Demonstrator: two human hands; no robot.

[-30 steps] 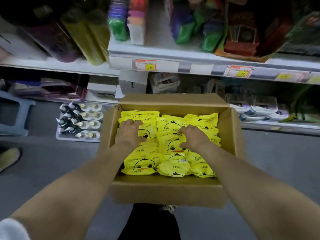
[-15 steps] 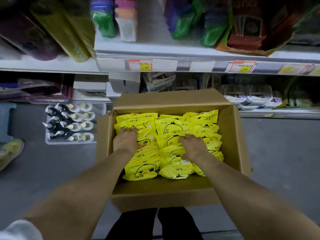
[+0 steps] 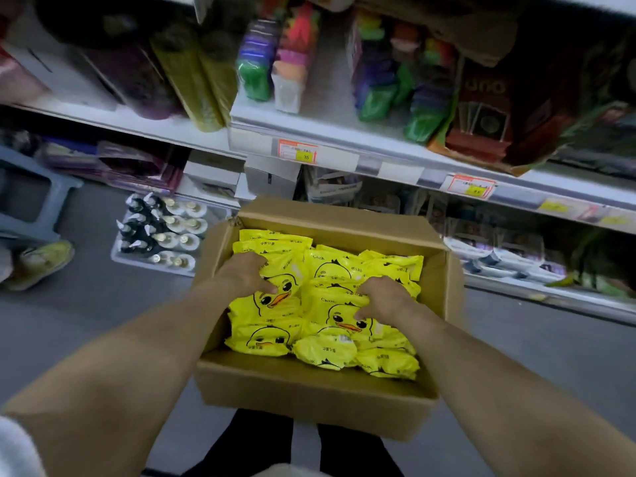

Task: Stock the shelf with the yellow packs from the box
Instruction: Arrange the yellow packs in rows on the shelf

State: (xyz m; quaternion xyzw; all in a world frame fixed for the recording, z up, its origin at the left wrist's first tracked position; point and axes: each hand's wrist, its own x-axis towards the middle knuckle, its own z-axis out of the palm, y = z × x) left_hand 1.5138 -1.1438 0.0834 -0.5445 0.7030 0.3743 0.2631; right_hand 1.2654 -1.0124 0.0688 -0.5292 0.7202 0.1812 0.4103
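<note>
Head view: left hand (image 3: 246,274), right hand (image 3: 382,299), fingers (image 3: 256,260) curled round yellow packs (image 3: 332,270) in box (image 3: 309,390), fingertips hidden.

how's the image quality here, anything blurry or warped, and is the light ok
Head view: dim overall, with the yellow packs in the box the brightest, sharpest part; head view: the goods on the shelf are smeared with blur; head view: the wide lens tilts and bows the shelf edge and stretches the forearms at the bottom corners; no strong glare shows.
</note>
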